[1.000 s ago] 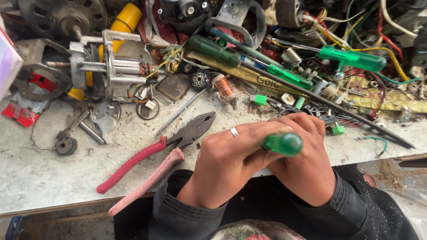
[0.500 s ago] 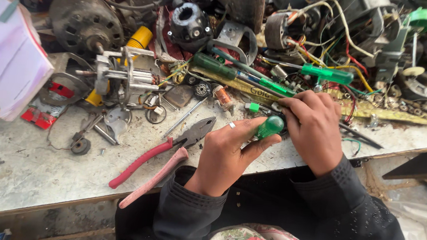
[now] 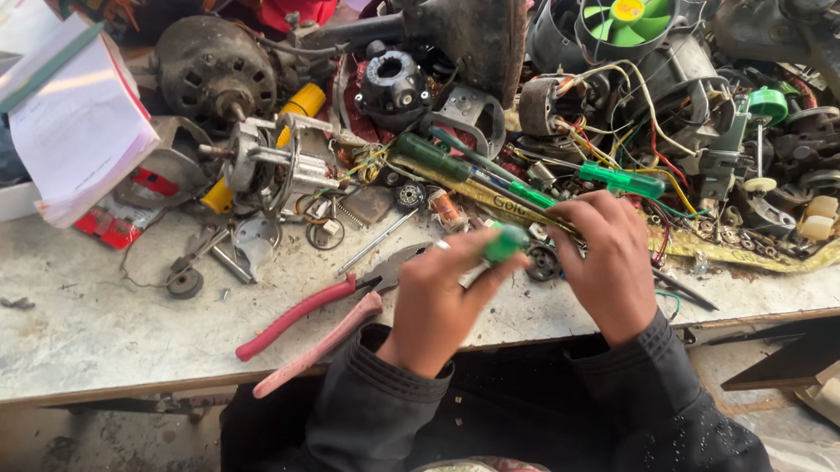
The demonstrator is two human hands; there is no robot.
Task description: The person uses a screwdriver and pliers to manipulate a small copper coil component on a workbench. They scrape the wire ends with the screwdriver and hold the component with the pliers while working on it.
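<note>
My left hand grips a screwdriver with a green handle, its handle end sticking up past my fingers. My right hand is closed around a small dark metal part right beside the screwdriver, over the front of the bench. What the screwdriver tip touches is hidden by my fingers. Red-handled pliers lie on the bench just left of my left hand.
The grey workbench is crowded at the back with electric motors, a motor frame, wires, more green screwdrivers and a green fan. White papers lie at the left. A washer sits loose.
Both hands have moved away from the body toward the pile of parts, still together. The view has tilted up, showing more of the bench's back.
</note>
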